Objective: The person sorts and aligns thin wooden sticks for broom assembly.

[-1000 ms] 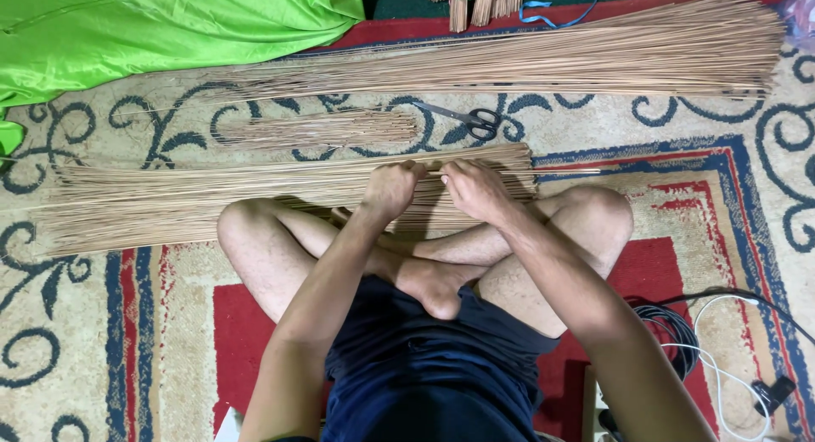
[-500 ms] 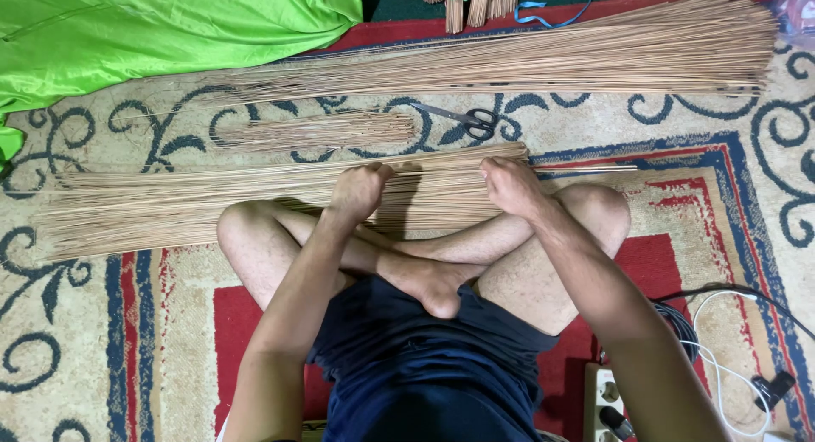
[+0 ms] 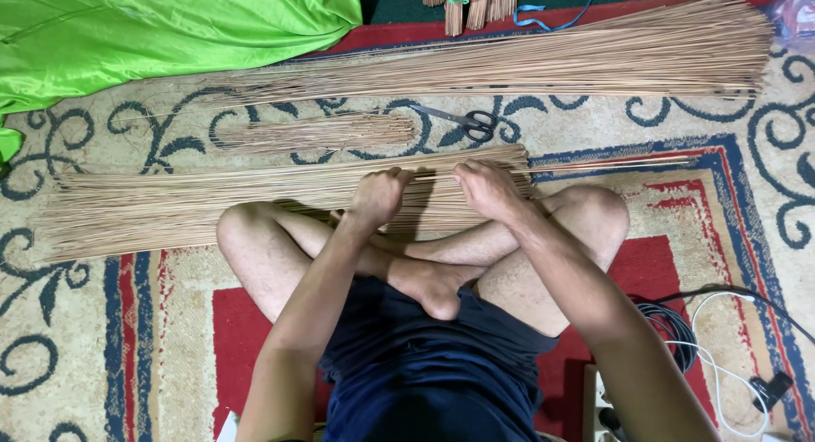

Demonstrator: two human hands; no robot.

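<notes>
Left hand fingers curl shut on sticks; right hand lies flat, fingers open, pinning the bundle against the rug.

The near bundle of sticks lies across the carpet just before the person's crossed legs; both the left hand and right hand rest on it; behind it lie a small bundle and, right of that, scissors; the long bundle stretches along the far edge; cables sit at the near right corner.
</notes>
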